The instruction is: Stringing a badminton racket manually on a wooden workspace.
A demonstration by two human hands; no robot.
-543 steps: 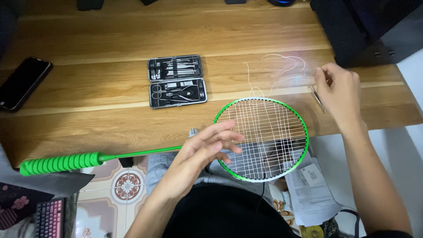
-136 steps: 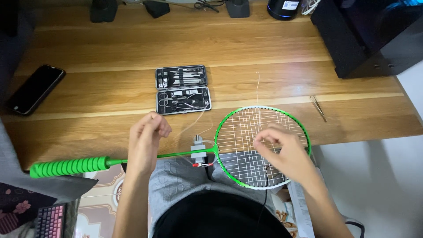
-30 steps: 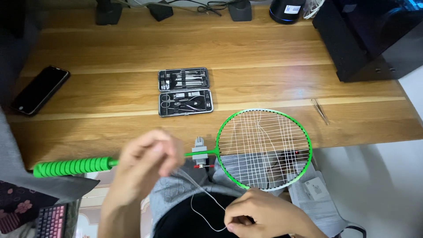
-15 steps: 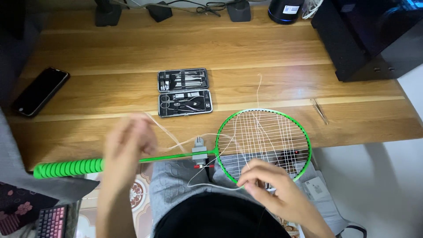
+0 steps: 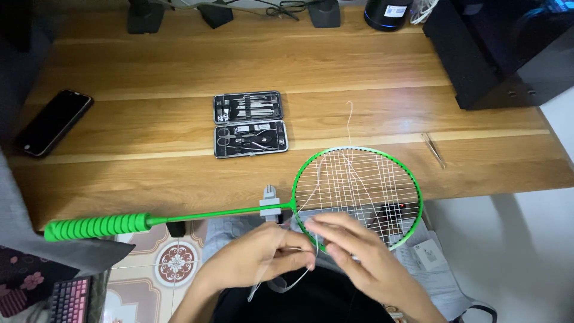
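Observation:
A green badminton racket lies across the desk's front edge, its string bed [image 5: 359, 194] partly strung and its green grip [image 5: 98, 226] at the left. A small grey clamp [image 5: 270, 203] sits on the shaft by the frame. A loose white string [image 5: 350, 125] trails up from the head onto the desk. My left hand [image 5: 254, 258] and my right hand [image 5: 359, 251] meet just below the frame's near left rim, both pinching a white string loop [image 5: 287, 281] that hangs beneath them.
An open manicure tool case [image 5: 250, 123] lies mid-desk. A black phone [image 5: 54, 121] rests at the left, metal tweezers [image 5: 433, 149] at the right. A black box [image 5: 502, 48] fills the back right corner. Patterned floor tiles, a keyboard [image 5: 69, 299] and papers lie below.
My hands have come together below the racket head. The left hand dropped from beside the shaft, and the string that stretched between the hands now hangs as a short loop.

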